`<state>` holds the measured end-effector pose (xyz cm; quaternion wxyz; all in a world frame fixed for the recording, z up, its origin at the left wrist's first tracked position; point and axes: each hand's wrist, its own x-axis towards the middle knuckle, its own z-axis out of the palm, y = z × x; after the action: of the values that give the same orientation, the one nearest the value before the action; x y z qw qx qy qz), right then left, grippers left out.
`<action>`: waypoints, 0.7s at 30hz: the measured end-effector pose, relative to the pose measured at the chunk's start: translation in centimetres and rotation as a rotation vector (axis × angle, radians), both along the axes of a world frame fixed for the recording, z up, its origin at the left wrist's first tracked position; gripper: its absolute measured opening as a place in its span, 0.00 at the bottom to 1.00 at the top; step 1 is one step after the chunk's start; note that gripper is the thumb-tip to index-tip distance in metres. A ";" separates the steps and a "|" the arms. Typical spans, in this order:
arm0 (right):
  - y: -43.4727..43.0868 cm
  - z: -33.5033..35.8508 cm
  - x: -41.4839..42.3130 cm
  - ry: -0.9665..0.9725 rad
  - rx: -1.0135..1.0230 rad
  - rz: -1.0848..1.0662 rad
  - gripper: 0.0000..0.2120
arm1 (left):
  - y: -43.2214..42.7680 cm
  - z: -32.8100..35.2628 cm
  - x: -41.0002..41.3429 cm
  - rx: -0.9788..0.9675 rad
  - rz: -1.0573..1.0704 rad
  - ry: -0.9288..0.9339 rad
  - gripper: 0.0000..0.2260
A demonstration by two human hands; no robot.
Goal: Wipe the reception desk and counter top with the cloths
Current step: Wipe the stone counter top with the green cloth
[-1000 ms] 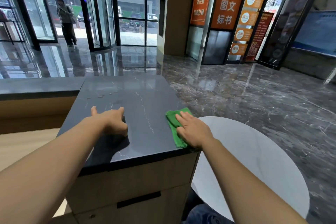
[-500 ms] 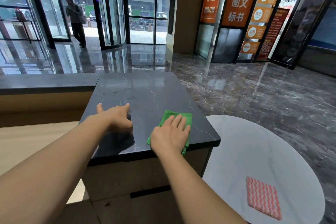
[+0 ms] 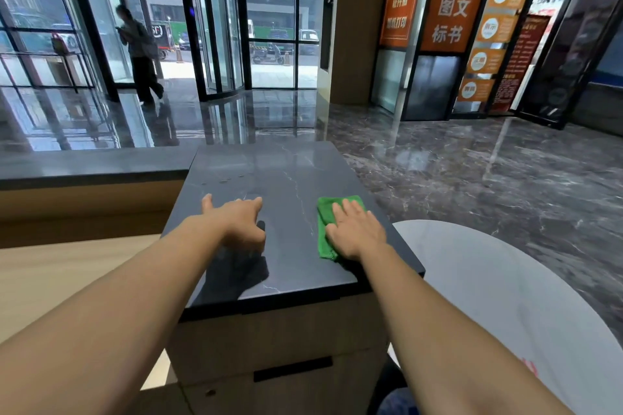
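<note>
A dark marble counter top (image 3: 290,172) caps a wooden cabinet in front of me. A green cloth (image 3: 324,222) lies near its right edge, and my right hand (image 3: 355,229) presses flat on it with straight fingers. My left hand (image 3: 241,221) rests on the bare marble to the left, fingers bent with the tips on the stone and the thumb out to the left, holding nothing. A few small drops (image 3: 224,180) sit on the marble beyond my left hand.
A lower dark counter (image 3: 87,165) with a pale wooden desk (image 3: 67,266) beneath it runs off to the left. A round white table (image 3: 505,296) stands at the right, a red-patterned cloth edge (image 3: 529,368) showing beside my forearm. A person (image 3: 140,50) walks by the glass doors.
My right hand slid the green cloth from the middle front of the counter back to its right edge. My left hand stayed in place.
</note>
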<state>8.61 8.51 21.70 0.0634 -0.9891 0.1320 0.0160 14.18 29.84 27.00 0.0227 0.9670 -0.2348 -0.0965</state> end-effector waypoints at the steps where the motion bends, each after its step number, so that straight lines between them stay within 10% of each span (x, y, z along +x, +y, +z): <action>1: -0.6 0.0 0.7 0.000 -0.003 -0.042 0.29 | 0.1 0.1 0.3 -0.005 -0.006 0.001 0.30; 10: 4.0 -0.7 8.4 -0.071 0.017 -0.444 0.29 | 4.4 1.2 5.3 -0.138 0.028 0.017 0.35; 21: 11.1 0.1 20.2 0.024 0.000 0.112 0.29 | 10.2 -2.0 16.7 -0.631 0.337 0.240 0.33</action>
<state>28.77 19.66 21.76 0.0609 -0.9947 0.0770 0.0314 30.92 40.08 25.04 0.3625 0.9193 -0.0862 -0.1267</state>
